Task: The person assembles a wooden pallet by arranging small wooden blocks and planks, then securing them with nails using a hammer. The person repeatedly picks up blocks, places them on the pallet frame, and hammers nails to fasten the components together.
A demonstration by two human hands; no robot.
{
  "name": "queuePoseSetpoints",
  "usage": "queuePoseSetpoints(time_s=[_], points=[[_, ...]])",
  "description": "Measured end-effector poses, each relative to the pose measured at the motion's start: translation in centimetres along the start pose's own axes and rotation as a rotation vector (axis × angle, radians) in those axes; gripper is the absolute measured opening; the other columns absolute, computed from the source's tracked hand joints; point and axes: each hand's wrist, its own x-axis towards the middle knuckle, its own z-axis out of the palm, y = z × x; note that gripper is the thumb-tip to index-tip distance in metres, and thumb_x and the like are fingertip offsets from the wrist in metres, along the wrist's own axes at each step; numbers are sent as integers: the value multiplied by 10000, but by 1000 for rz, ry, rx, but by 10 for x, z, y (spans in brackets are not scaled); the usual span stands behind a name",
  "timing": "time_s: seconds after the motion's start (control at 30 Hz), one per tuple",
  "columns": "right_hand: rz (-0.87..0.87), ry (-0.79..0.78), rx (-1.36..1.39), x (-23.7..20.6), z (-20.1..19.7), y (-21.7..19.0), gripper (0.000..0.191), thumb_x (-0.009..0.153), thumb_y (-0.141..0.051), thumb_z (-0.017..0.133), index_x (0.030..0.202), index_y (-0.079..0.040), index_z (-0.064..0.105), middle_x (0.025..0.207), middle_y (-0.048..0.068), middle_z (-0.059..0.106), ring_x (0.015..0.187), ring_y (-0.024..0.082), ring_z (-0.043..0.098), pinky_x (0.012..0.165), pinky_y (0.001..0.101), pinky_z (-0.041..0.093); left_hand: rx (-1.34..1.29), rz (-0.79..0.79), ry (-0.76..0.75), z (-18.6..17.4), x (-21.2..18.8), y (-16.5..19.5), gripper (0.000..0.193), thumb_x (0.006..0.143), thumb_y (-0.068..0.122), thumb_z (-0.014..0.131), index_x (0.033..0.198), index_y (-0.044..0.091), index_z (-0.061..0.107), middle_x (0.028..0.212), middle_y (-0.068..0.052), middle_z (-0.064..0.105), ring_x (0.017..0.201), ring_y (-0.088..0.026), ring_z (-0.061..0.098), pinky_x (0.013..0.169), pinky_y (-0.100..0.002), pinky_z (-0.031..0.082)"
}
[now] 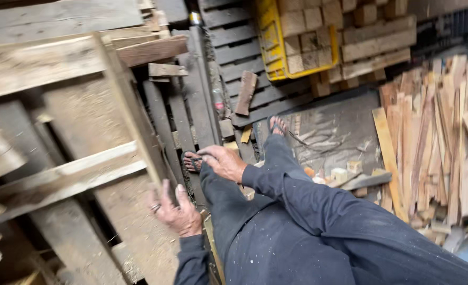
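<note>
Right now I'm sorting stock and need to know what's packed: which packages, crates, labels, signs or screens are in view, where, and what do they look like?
Yellow plastic crate: top centre, leaning among dark slats, boxy with ribbed walls, filled with pale wooden blocks.
No labels, signs or screens show.
Left hand rests on a dusty wooden pallet; right hand lies on the knee.

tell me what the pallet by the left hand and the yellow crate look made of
Pallet: rough unfinished wood, going by visible grain, sawdust and grey weathering. Yellow crate: probably moulded plastic, given its uniform colour and ribbed wall, scuffed and dirty. The left hand rests on the pallet.
</note>
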Motion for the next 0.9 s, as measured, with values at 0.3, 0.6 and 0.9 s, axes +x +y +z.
queuePoseSetpoints(time_s=[0.3, 0.6, 0.9], points=[[421, 277, 468, -7, -172, 225, 279, 976, -85, 596, 1222, -19, 709, 940, 63, 742, 751, 130, 703, 709, 289, 594, -228, -105, -735, 254, -11, 110, 652, 833, 194, 784, 1408, -4, 548, 1253, -212, 640, 1143, -352, 634, 994, -420, 489], [243, 746, 249, 132, -501, 492, 282, 971, -90, 618, 1225, -5, 708, 1016, 48, 722, 850, 131, 666, 754, 287, 571, -260, 126, -761, 688, -8, 203, 998, 806, 236, 809, 1593, -34, 259, 1522, -324, 438, 1398, -495, 412, 1169, -500, 351], [287, 512, 121, 252, -634, 596, 493, 1090, -283, 547, 1489, -4, 468, 1398, 194, 615, 1230, 287, 622, 1089, 399, 513, -1, -250, -560, 883, 73, 237, 581, 960, 271, 709, 1451, 45, 497, 1246, -233, 611, 1098, -315, 622, 990, -431, 533]])
